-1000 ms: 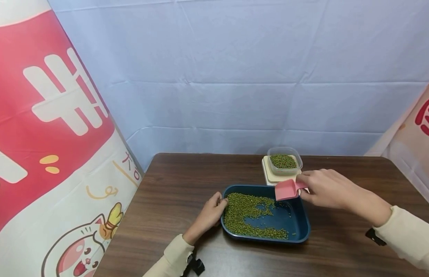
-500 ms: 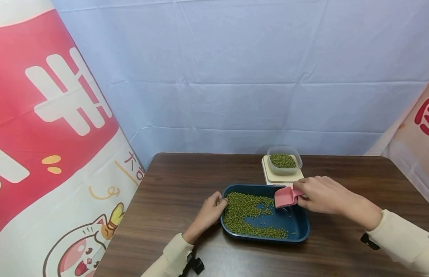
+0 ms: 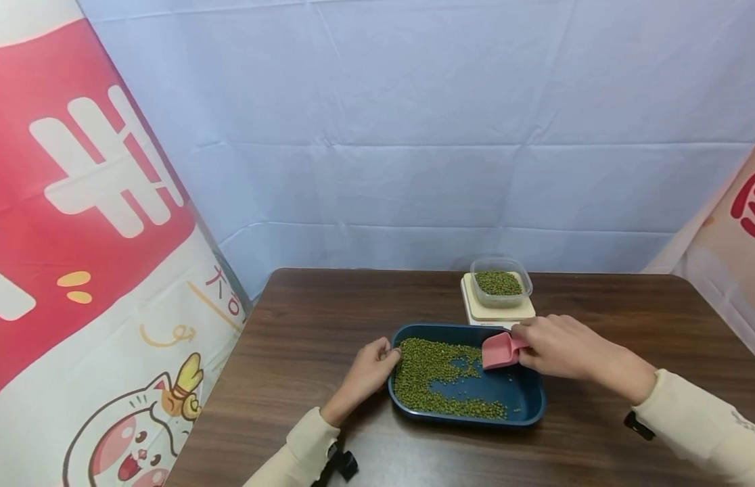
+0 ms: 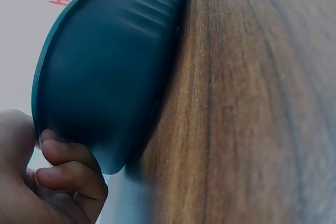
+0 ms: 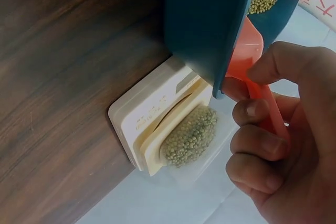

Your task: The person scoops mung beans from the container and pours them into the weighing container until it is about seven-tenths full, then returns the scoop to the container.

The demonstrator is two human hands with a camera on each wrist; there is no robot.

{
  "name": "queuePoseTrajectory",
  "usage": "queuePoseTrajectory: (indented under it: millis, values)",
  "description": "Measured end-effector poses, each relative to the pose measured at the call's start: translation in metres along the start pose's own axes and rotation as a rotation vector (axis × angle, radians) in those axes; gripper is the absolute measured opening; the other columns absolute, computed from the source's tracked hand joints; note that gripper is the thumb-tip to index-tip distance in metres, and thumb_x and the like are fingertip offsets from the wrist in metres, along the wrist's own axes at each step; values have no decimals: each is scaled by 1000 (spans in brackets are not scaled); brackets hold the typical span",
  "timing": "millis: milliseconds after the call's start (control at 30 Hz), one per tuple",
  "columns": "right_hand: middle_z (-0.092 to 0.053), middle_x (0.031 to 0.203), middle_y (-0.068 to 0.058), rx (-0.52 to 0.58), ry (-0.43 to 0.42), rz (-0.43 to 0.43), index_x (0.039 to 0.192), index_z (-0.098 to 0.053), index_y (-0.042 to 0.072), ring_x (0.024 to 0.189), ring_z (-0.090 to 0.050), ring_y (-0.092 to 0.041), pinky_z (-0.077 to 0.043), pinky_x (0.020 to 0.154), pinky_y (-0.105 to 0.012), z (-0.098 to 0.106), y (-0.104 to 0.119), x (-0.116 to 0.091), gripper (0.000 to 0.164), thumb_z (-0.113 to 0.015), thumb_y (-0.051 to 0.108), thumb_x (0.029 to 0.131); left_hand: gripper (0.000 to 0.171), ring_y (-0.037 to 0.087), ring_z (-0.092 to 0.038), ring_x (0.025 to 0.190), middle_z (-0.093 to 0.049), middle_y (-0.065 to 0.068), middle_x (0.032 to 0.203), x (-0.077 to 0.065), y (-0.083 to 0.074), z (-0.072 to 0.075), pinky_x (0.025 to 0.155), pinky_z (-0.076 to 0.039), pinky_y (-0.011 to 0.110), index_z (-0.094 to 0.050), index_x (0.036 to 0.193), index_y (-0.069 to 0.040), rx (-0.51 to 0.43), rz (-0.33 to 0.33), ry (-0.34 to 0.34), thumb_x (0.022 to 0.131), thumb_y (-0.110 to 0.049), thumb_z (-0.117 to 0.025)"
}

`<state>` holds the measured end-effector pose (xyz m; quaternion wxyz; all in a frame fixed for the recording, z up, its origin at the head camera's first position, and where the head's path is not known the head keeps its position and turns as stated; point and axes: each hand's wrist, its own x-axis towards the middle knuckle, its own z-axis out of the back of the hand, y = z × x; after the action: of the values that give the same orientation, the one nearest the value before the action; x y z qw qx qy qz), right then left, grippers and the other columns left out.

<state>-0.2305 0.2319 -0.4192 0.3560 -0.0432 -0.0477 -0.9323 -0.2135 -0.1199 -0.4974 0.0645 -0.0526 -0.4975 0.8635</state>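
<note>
A dark blue tray [image 3: 528,406] on the table holds green mung beans [image 3: 423,365], heaped mostly toward its left side. My left hand [image 3: 373,368] pinches the tray's left rim; in the left wrist view its thumb lies at the rim and curled fingers [image 4: 73,177] press the outer wall. With my right hand [image 3: 557,343] I grip the handle of a pink scoop [image 3: 498,352], whose pan is over the right half of the tray, by the beans' edge. In the right wrist view the fingers wrap the scoop's handle [image 5: 270,114], and the tray's wall partly hides the pan.
Behind the tray stands a white kitchen scale [image 3: 475,304] bearing a clear plastic container [image 3: 526,292] with mung beans in it. The wooden table [image 3: 329,304] ends at a pale cloth backdrop [image 3: 365,189]. A printed banner [image 3: 109,304] hangs at left.
My right hand has moved slightly left and toward me, lowering the pink scoop from the tray's far rim into the tray. The left hand stays on the rim.
</note>
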Motion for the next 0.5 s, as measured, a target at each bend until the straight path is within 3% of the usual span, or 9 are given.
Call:
queuePoseTrajectory:
  millis: [500]
  values:
    - [-40,66,11,17,17,16,73,-48,27,51,-35,-7,-30,45,-25,-8,3,8,22,-69,25,80,30,11,-40,41,-40,-4,55,1,-2,1,39,-36,22,-44,75,-14,37,21,20,97,-33,-51]
